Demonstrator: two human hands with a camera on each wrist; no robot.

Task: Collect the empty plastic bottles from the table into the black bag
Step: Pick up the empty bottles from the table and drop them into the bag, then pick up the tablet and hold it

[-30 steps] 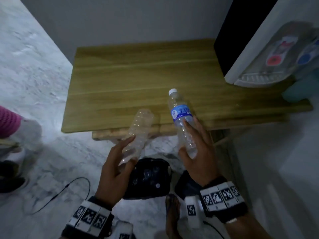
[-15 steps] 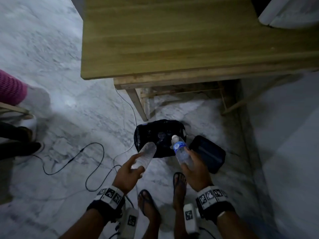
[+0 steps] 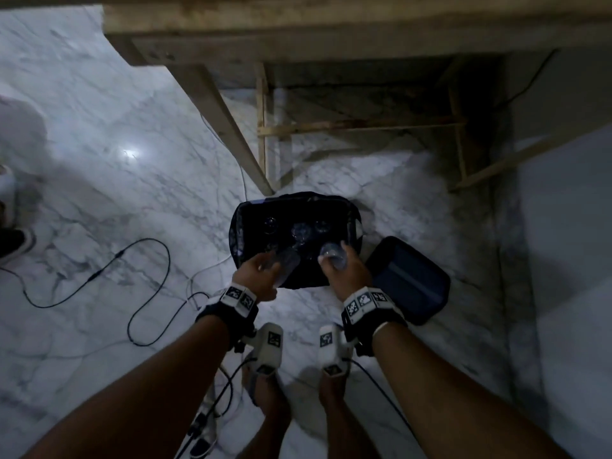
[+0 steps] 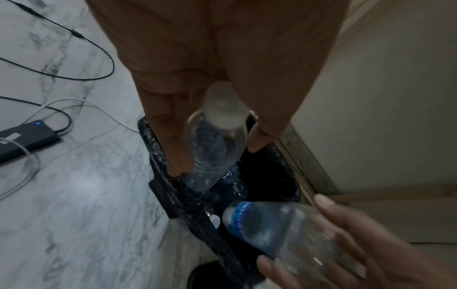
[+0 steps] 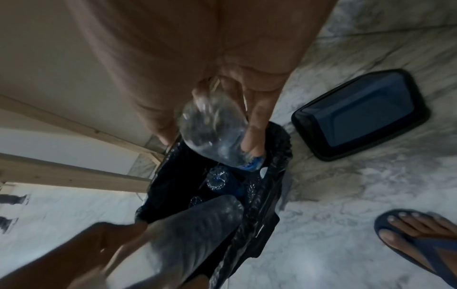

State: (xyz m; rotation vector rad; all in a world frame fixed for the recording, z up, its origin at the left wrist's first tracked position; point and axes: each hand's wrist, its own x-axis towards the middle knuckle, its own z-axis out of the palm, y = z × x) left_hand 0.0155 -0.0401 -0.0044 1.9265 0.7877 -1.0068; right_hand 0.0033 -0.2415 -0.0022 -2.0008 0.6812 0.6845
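The black bag (image 3: 245, 223) stands open on the marble floor below the wooden table (image 3: 331, 34), with several clear bottles (image 3: 299, 230) lying inside. My left hand (image 3: 260, 274) grips a plain clear bottle (image 3: 287, 263) over the bag's near left edge, its top pointing down into the opening (image 4: 215, 148). My right hand (image 3: 344, 273) holds the blue-labelled bottle (image 3: 332, 255) upside down over the bag's near right side, cap downward (image 5: 215, 136). Both bottles hang partly inside the mouth of the bag (image 5: 274, 176).
A dark lid (image 3: 409, 279) lies on the floor just right of the bag. Cables (image 3: 142, 283) and a power bank (image 4: 22, 140) lie to the left. My sandalled feet (image 3: 265, 392) stand near the bag. Table legs (image 3: 225, 127) rise behind it.
I have lowered both bottles from in front of the bag down over its opening and turned them upside down. The view has tilted down, away from the tabletop.
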